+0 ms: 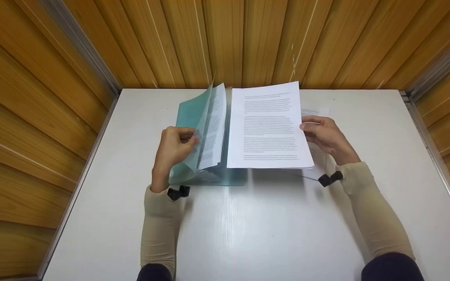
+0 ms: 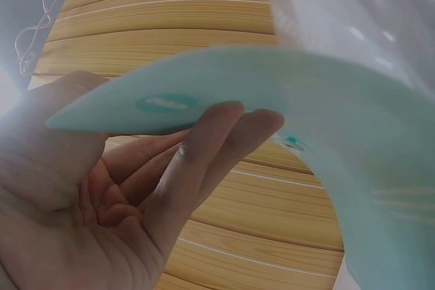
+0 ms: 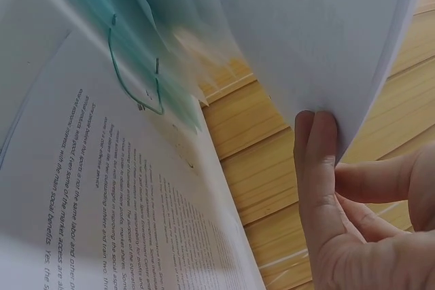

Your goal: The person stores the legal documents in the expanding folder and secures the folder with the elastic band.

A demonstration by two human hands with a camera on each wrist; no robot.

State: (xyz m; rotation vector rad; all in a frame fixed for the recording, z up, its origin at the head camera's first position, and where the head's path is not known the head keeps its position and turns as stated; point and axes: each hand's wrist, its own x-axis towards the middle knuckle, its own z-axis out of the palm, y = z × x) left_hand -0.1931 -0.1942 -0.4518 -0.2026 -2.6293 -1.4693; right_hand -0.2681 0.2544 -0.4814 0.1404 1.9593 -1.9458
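A stack of printed sheets (image 1: pixel 270 128) is held raised over the far tabletop (image 1: pixel 268 226), right of the green folder (image 1: pixel 225 177), its right edge pinched by the right hand (image 1: pixel 324 136). A green leaf (image 2: pixel 272 76) is pinched by the left hand (image 1: pixel 176 148). Edges are probably best kept flush.

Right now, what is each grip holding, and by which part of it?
The left grip pinches the green cover by its edge; the right grip pinches printed sheets by their right edge.
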